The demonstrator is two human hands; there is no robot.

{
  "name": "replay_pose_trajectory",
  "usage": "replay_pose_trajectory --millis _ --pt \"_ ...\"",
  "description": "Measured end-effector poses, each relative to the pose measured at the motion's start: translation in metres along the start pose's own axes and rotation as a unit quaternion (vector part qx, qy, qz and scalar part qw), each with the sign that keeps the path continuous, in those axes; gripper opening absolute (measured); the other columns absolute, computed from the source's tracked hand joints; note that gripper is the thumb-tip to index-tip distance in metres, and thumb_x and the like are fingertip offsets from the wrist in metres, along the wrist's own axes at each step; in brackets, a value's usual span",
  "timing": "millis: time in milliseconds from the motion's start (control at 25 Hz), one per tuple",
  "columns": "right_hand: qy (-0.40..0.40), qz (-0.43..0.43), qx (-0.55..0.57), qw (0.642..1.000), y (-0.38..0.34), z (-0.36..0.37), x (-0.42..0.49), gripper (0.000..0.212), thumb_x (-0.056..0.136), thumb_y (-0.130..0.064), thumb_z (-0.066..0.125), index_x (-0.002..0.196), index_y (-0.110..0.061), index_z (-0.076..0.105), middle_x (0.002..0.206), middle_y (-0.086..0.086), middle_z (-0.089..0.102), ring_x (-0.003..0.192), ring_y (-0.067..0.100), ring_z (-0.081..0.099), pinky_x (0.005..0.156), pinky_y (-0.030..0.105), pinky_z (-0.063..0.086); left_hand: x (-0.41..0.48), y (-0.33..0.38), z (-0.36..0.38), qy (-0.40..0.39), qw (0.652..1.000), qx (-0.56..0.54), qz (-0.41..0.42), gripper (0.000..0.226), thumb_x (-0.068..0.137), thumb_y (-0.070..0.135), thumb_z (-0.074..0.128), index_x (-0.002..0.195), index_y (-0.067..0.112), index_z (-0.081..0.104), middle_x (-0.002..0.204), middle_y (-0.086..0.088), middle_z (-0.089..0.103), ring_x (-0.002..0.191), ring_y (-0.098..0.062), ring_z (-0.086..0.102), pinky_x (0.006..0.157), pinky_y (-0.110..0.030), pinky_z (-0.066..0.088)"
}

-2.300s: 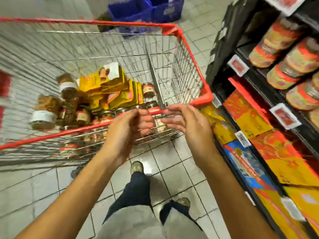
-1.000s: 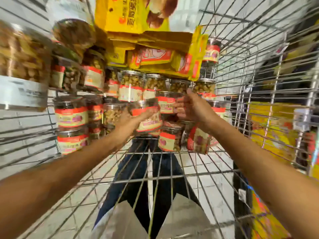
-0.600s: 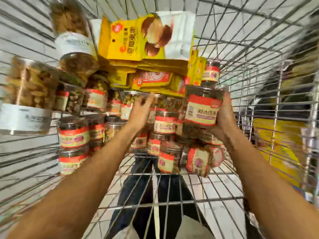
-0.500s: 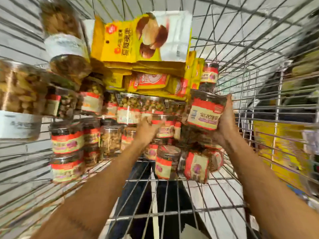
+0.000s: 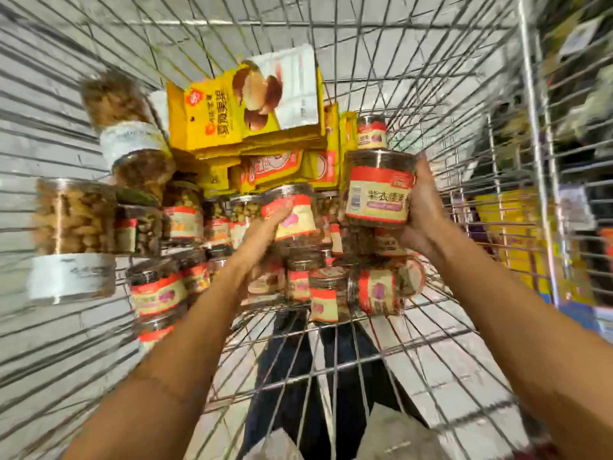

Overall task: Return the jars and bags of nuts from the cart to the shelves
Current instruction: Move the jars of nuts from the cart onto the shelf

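Inside wire cart (image 5: 431, 78), right hand (image 5: 423, 207) grasping nut jar (image 5: 378, 190) (red-labelled), left hand (image 5: 262, 234) gripping second jar (image 5: 295, 214)

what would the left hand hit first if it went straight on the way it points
The left hand grips a red-labelled jar; pushed straight on, that jar would likely meet the yellow bags piled beyond it, though depth is unclear.

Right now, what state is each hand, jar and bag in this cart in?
right hand, gripping a jar
right-hand jar, lidded, held above the pile
left hand, gripping a jar
left-hand jar, lidded, at the pile; lifted clear or not, cannot tell
other jars, lidded, heaped in the cart
yellow bags, stacked behind the jars
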State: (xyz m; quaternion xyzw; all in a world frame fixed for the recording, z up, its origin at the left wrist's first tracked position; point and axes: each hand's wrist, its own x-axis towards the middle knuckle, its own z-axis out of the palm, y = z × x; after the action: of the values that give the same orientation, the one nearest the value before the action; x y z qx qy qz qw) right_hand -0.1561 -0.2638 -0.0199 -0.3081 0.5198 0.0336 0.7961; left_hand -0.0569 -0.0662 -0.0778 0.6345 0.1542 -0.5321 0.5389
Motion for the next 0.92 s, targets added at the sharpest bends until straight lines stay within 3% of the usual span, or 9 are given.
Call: replay_pose_trajectory --millis 120,280,400,440,600,720,800,920 --pt "-0.015 -0.058 0.074 0.995 -0.006 0.002 -0.078 0.079 0.088 -0.07 0.015 0.126 -0.014 0.056 0.096 0.013 0.069 0.088 0.029 0.066 0.087 0.046 0.05 -0.076 0.059 0.006 -0.109 0.992 0.01 0.064 0.033 0.057 0.048 0.076 0.078 0.023 0.079 0.084 0.0 0.076 0.08 -0.016 0.071 0.062 -0.026 0.057" --pt "-0.018 -0.173 0.211 0.962 0.013 -0.023 -0.195 0.068 0.085 -0.064 0.029 0.117 -0.015 0.062 0.099 0.01 0.071 0.086 0.026 0.068 0.077 0.043 0.056 -0.17 0.1 0.058 -0.282 0.949 0.021 0.139 0.066 0.03 0.051 0.091 0.086 0.017 0.078 0.089 -0.003 0.075 0.081 -0.015 0.072 0.071 -0.033 0.059" --pt "-0.008 -0.271 0.318 0.909 0.041 -0.067 -0.286 0.087 0.059 -0.063 0.047 0.127 -0.01 0.054 0.104 0.013 0.067 0.085 0.029 0.067 0.072 0.044 0.057 -0.234 0.091 0.132 -0.402 0.899 0.067 0.158 0.065 0.031 0.052 0.089 0.084 0.017 0.078 0.089 0.0 0.075 0.082 -0.012 0.072 0.069 -0.029 0.059" --pt "0.006 -0.302 0.342 0.89 0.051 -0.086 -0.313 0.087 0.057 -0.062 0.048 0.127 -0.01 0.053 0.102 0.012 0.067 0.082 0.028 0.068 0.068 0.043 0.058 -0.253 0.082 0.16 -0.437 0.881 0.092 0.157 0.065 0.031 0.054 0.088 0.084 0.018 0.078 0.089 0.001 0.075 0.081 -0.011 0.071 0.067 -0.027 0.058" --pt "0.078 -0.388 0.397 0.828 0.083 -0.171 -0.393 0.065 0.084 -0.058 0.03 0.124 -0.013 0.054 0.101 0.011 0.063 0.079 0.025 0.067 0.071 0.043 0.057 -0.312 0.014 0.268 -0.494 0.836 0.163 0.174 0.081 0.04 0.056 0.084 0.104 0.01 0.068 0.093 -0.004 0.073 0.081 -0.015 0.069 0.076 -0.031 0.058" --pt "0.151 -0.425 0.429 0.783 0.111 -0.26 -0.445 0.066 0.09 -0.06 0.023 0.12 -0.012 0.058 0.083 0.007 0.072 0.068 0.023 0.07 0.058 0.037 0.058 -0.344 -0.066 0.355 -0.513 0.828 0.154 0.165 0.044 0.071 0.043 0.051 0.097 0.012 0.068 0.08 0.001 0.074 0.073 -0.009 0.07 0.069 -0.025 0.058" --pt "0.189 -0.423 0.439 0.77 0.134 -0.326 -0.472 0.062 0.091 -0.06 0.022 0.105 -0.015 0.063 0.073 0.004 0.073 0.063 0.022 0.07 0.053 0.035 0.057 -0.357 -0.125 0.407 -0.524 0.826 0.151 0.145 0.049 0.072 0.04 0.043 0.106 0.01 0.062 0.085 0.001 0.073 0.077 -0.011 0.069 0.072 -0.025 0.057" --pt "0.22 -0.42 0.437 0.764 0.16 -0.408 -0.49 0.058 0.093 -0.058 0.023 0.11 -0.019 0.062 0.082 0.004 0.073 0.071 0.022 0.07 0.06 0.037 0.058 -0.356 -0.203 0.472 -0.535 0.821 0.145 0.135 0.05 0.072 0.04 0.045 0.109 0.008 0.057 0.084 0.0 0.073 0.076 -0.012 0.069 0.069 -0.025 0.057"
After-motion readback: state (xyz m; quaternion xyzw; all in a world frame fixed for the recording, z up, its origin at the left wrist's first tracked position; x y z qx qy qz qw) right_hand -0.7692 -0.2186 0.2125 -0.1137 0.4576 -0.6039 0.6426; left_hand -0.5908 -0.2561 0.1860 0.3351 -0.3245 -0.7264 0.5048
